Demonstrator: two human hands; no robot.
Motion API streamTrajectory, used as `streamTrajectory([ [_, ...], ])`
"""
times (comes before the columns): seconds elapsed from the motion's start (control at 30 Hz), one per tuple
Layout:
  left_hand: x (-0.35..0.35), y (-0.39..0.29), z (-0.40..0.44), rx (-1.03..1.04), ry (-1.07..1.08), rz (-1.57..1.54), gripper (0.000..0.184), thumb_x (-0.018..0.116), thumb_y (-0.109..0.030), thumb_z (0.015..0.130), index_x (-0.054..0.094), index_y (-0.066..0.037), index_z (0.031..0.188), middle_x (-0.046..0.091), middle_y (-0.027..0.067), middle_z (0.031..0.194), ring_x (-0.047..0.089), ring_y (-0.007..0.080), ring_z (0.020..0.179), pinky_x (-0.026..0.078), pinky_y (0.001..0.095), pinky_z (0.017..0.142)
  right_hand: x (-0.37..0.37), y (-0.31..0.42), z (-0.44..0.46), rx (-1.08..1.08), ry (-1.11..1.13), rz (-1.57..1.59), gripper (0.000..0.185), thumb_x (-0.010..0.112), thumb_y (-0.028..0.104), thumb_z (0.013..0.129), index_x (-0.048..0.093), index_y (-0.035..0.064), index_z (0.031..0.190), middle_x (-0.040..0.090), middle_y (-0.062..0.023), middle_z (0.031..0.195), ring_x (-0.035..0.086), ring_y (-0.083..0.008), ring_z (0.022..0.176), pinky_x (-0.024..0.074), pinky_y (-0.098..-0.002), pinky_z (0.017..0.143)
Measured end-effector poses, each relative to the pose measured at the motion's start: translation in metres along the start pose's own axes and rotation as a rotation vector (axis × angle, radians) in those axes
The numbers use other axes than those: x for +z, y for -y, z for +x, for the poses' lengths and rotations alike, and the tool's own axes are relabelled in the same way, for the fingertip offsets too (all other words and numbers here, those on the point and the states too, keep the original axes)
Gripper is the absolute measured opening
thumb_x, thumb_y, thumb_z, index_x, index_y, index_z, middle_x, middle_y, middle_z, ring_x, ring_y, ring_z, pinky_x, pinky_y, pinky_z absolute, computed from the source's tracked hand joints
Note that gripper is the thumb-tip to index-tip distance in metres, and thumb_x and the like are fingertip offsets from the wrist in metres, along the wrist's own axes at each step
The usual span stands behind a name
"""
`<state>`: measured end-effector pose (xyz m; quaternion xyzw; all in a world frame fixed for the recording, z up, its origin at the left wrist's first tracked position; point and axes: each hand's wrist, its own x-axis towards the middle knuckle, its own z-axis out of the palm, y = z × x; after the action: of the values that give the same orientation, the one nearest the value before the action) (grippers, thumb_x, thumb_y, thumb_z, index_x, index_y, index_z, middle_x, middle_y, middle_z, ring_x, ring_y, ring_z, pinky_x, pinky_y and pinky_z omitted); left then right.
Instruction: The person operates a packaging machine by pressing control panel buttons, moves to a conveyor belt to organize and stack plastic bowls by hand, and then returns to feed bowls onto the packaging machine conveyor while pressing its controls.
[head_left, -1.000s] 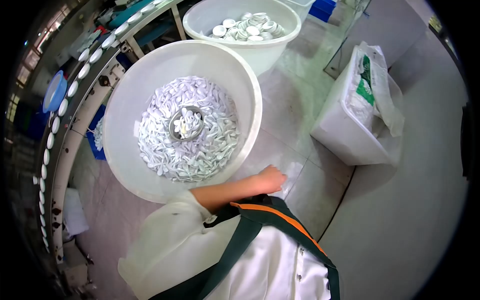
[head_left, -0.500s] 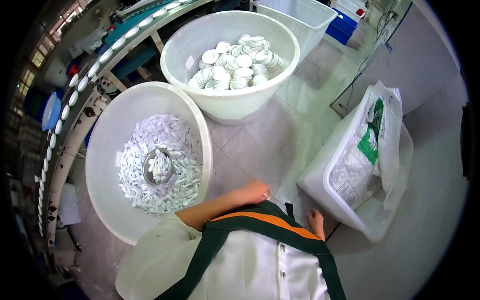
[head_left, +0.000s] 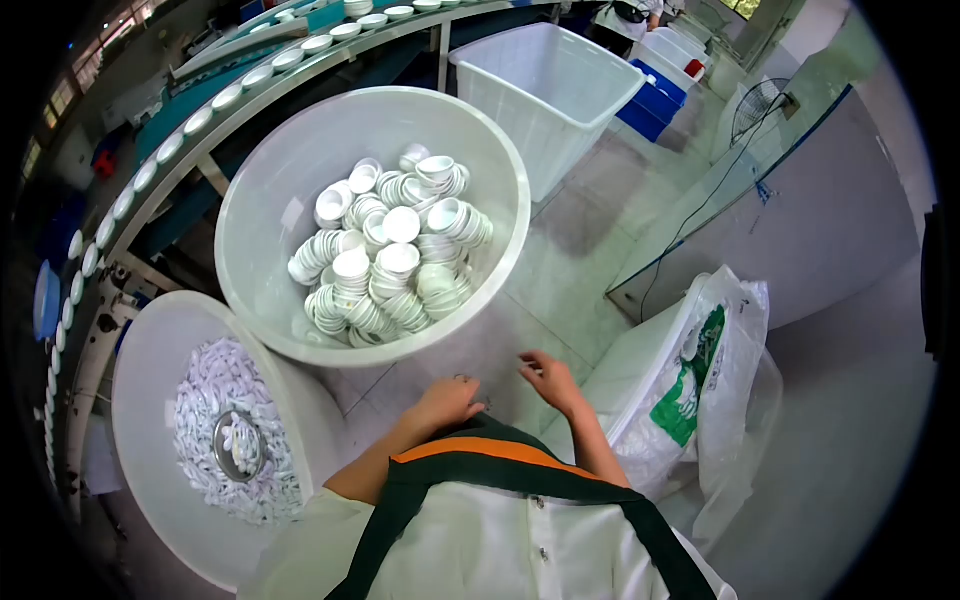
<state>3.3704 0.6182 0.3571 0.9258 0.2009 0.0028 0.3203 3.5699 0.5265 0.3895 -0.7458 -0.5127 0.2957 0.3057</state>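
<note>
My left hand (head_left: 447,402) is in front of my apron, its fingers curled; whether anything is inside them is hidden. To its right, my right hand (head_left: 550,380) is raised with its fingers apart and nothing in them. Beyond both hands, a large round white tub (head_left: 250,240) contains stacks of small white bowls (head_left: 402,225). At the lower left, another round tub (head_left: 150,330) is filled with white spoons (head_left: 205,400). A round metal bowl (head_left: 217,445) with spoons in it rests on that pile.
A curved conveyor (head_left: 225,125) carrying white dishes runs along the left and back. A rectangular white bin (head_left: 545,95) and blue crates (head_left: 652,105) stand behind. At right are a bin with plastic bags (head_left: 735,370) and a panel (head_left: 780,220). Another person (head_left: 625,20) stands far back.
The view has shifted right and forward, bringing the bowl tub nearer the centre and the spoon tub to the lower left. My right hand has come forward into fuller view.
</note>
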Motion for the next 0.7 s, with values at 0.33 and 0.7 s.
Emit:
streamTrajectory([
  [0.33, -0.091, -0.014, 0.235, 0.284, 0.021, 0.214, 0.031, 0.058, -0.029, 0.077, 0.05, -0.002, 0.09, 0.058, 0.0157, 0.083, 0.055, 0.0322, 0.082, 0.042, 0.04, 0.074, -0.099, -0.143, 0.018, 0.48, -0.13, 0.001, 0.031, 0.058, 0.023, 0.079, 0.057, 0.0011, 0.101, 0.063, -0.0157, 0.087, 0.061, -0.0245, 0.081, 0.0474, -0.0314, 0.072],
  [0.7, -0.092, -0.052, 0.407, 0.195, 0.041, 0.126, 0.035, 0.058, -0.036, 0.076, 0.052, -0.005, 0.089, 0.057, 0.0161, 0.077, 0.057, 0.0335, 0.074, 0.045, 0.0417, 0.065, -0.269, -0.189, 0.25, 0.185, 0.042, -0.008, 0.031, 0.056, 0.023, 0.081, 0.055, 0.0025, 0.104, 0.062, -0.0159, 0.091, 0.059, -0.0293, 0.083, 0.0467, -0.0343, 0.074],
])
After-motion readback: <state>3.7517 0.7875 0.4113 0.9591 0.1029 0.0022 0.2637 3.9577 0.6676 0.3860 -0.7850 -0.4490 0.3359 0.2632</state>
